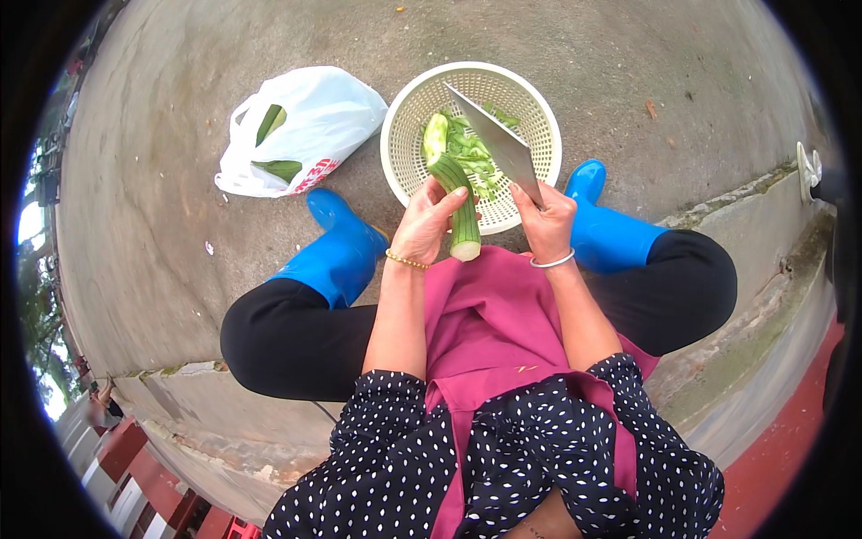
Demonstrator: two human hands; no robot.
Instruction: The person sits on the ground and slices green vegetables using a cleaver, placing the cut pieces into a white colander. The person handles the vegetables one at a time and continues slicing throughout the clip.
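A ridged green luffa gourd (459, 208) is gripped in my left hand (426, 222), tilted over the near rim of a cream plastic basket (392, 153). Its far end is peeled to pale green, and the near end is cut flat. My right hand (546, 223) is closed round the handle of a broad cleaver (508, 148). The blade slants up and left above the basket, to the right of the gourd and apart from it. Green peelings (471, 151) lie in the basket under the blade. The cleaver's handle is mostly hidden by my fingers.
To the basket's left, a white plastic bag (310, 117) holds more green gourds (269, 123). My blue boots (337, 247) stand on the concrete ground (269, 45) on either side of the basket. A concrete ledge (718, 359) runs behind my legs. Another person's shoe (809, 171) shows at the far right.
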